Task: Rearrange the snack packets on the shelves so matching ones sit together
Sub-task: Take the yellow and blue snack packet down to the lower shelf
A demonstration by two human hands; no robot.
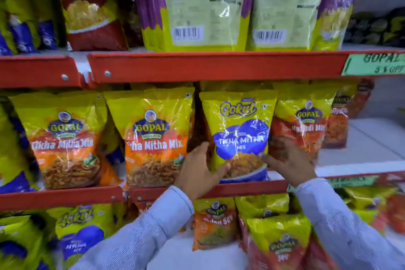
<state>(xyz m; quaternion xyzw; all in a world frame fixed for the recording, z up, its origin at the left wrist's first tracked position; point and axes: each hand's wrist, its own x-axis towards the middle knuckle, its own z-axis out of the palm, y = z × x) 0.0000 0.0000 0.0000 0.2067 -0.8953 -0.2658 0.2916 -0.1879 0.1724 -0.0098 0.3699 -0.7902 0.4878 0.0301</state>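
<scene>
A yellow and blue Gokul Tikha Mitha Mix packet (240, 129) stands upright on the middle shelf between orange Gopal packets. My left hand (200, 171) rests against its lower left side, thumb on the front. My right hand (289, 164) touches its lower right edge, fingers spread over the red Gopal mix packet (300, 125) beside it. Two orange Gopal Tikha Mitha Mix packets (154, 138) (63, 140) stand to the left.
Red shelf rails (219, 68) run above and below the middle shelf. Large purple and green packets (206, 6) fill the top shelf. More Gokul (81, 232) and Gopal packets (215, 223) sit on the bottom shelf. White bare shelf (372, 144) shows at the right.
</scene>
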